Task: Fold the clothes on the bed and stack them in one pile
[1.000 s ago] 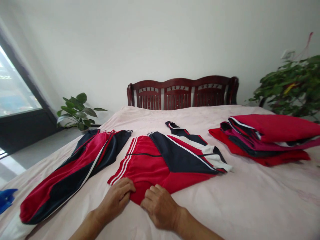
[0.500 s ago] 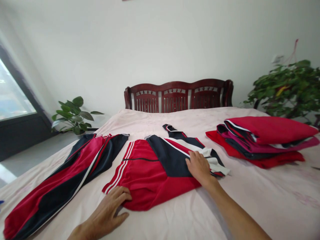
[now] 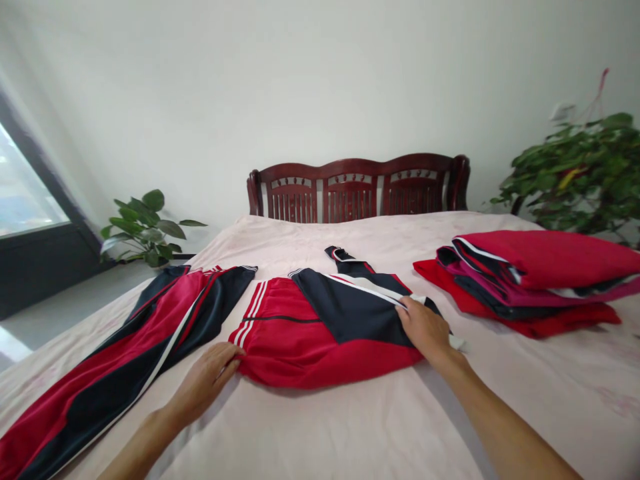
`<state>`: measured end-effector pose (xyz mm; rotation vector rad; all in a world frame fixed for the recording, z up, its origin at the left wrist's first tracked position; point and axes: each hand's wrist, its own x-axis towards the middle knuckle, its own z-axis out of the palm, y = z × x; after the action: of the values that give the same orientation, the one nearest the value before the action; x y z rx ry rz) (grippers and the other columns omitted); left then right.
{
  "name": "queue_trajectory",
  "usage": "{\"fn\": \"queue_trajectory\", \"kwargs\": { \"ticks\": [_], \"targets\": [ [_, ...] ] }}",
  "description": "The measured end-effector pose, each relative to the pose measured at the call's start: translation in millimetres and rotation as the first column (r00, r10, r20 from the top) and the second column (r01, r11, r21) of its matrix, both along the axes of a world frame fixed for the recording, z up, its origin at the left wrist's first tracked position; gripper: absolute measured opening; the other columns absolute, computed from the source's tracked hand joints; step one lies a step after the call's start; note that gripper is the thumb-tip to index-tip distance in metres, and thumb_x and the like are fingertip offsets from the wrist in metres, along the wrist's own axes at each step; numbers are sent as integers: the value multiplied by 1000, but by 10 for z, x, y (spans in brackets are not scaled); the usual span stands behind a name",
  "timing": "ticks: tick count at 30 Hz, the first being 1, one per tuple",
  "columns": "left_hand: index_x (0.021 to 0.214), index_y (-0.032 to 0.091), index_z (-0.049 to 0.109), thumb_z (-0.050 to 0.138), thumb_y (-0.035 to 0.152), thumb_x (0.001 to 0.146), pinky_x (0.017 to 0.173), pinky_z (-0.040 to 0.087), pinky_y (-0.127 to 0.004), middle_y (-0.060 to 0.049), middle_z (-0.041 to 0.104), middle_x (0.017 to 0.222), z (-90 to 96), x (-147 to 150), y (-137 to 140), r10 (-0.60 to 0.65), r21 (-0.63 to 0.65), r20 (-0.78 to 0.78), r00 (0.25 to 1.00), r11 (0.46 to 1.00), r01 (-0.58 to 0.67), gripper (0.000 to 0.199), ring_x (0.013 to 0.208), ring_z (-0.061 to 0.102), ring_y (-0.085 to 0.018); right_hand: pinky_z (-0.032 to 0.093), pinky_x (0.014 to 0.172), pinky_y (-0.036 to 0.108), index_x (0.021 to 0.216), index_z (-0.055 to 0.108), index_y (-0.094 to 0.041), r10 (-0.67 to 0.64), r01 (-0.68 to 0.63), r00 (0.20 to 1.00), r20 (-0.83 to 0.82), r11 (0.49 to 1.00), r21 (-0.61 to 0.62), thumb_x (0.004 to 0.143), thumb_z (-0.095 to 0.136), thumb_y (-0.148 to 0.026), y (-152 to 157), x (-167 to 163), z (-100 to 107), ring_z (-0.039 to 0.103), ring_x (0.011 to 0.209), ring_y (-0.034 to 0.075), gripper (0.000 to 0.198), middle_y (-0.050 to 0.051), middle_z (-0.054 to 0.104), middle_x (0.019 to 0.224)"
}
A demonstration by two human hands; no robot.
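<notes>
A red and navy track jacket (image 3: 295, 363) with white trim lies on the bed, one navy sleeve (image 3: 350, 310) folded across its red body. My left hand (image 3: 213, 373) pinches the striped hem at the jacket's near left corner. On the other side, my right hand (image 3: 425, 327) grips the jacket near its white-and-navy shoulder area, fingers closed over the cloth. Part of the white panel is hidden behind that hand. A narrow navy part with a striped cuff (image 3: 340, 255) sticks out beyond the jacket's far edge.
Another red and navy track garment (image 3: 125, 360) stretches along the left side of the bed (image 3: 320, 433). To the right is a stack of folded clothes (image 3: 545, 260). Behind are a dark wooden headboard (image 3: 350, 190) and potted plants (image 3: 145, 227) on both sides.
My left hand has closed on the hem and shifted it inward and away from me. My right hand has moved right and gripped the cloth; the jacket's near edge is drawn up and straighter.
</notes>
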<state>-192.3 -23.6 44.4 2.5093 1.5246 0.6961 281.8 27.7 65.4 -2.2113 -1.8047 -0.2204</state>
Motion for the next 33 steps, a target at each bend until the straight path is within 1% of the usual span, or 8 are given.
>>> {"fn": "queue_trajectory", "kwargs": {
  "ticks": [5, 7, 10, 14, 18, 24, 28, 33],
  "targets": [
    [91, 21, 63, 38, 29, 94, 80, 47, -32, -6, 72, 87, 287, 172, 531, 142, -47, -210, 967, 987, -155, 27, 86, 68, -22, 41, 64, 32, 114, 60, -25, -63, 63, 997, -40, 998, 12, 98, 35, -38, 172, 182, 61, 68, 92, 25, 32, 8, 70, 109],
    [87, 21, 62, 39, 27, 92, 79, 45, -33, -7, 71, 82, 296, 260, 710, 152, -41, -342, 927, 983, -176, 25, 82, 68, -23, 42, 65, 32, 114, 60, -24, -83, 82, 996, -39, 996, -22, 98, 35, -38, 215, 238, -23, 67, 93, 26, 32, 9, 70, 109],
    [94, 21, 63, 45, 23, 87, 88, 42, -37, -8, 72, 94, 194, 347, 863, 161, 4, -429, 889, 984, -176, 19, 93, 66, -24, 44, 67, 33, 111, 60, -23, -100, 98, 995, -21, 990, -99, 99, 34, -37, 243, 285, -209, 68, 92, 26, 31, 9, 70, 108],
    [105, 22, 64, 50, 21, 84, 94, 40, -40, -9, 69, 107, 98, 400, 903, 223, 32, -425, 877, 972, -232, 25, 103, 63, -25, 47, 69, 35, 111, 59, -20, -67, 70, 997, 32, 993, -98, 100, 31, -32, 235, 263, -365, 69, 89, 25, 32, 11, 68, 114],
    [112, 23, 64, 51, 22, 85, 92, 42, -38, -9, 68, 116, 209, 571, 1012, 216, 23, -336, 917, 975, -221, 30, 108, 62, -26, 47, 71, 34, 111, 58, -19, -61, 63, 997, 36, 996, -70, 99, 31, -31, 203, 194, -345, 69, 91, 24, 32, 12, 67, 113],
    [97, 21, 70, 51, 21, 87, 84, 48, -28, -6, 74, 102, 328, 1159, 1607, 187, -45, -154, 970, 980, -196, 22, 97, 67, -20, 45, 68, 31, 111, 59, -21, -66, 67, 998, 15, 998, -21, 99, 34, -31, 164, 191, -349, 68, 92, 22, 29, 9, 67, 114],
    [105, 20, 70, 49, 15, 87, 89, 48, -29, -7, 72, 111, 307, 1583, 2031, 129, 6, -145, 981, 992, -129, 28, 103, 66, -21, 41, 63, 29, 110, 58, -22, -59, 59, 998, 23, 998, -5, 99, 35, -30, 173, 225, -395, 68, 91, 21, 27, 6, 68, 112],
    [119, 20, 66, 44, 18, 92, 99, 45, -31, -8, 68, 121, 246, 2032, 2364, -54, 38, -192, 980, 997, 63, 34, 112, 62, -21, 37, 59, 28, 108, 59, -23, -44, 43, 999, 29, 999, 25, 99, 38, -29, 180, 227, -399, 68, 89, 19, 24, 4, 68, 109]
  ]
}}
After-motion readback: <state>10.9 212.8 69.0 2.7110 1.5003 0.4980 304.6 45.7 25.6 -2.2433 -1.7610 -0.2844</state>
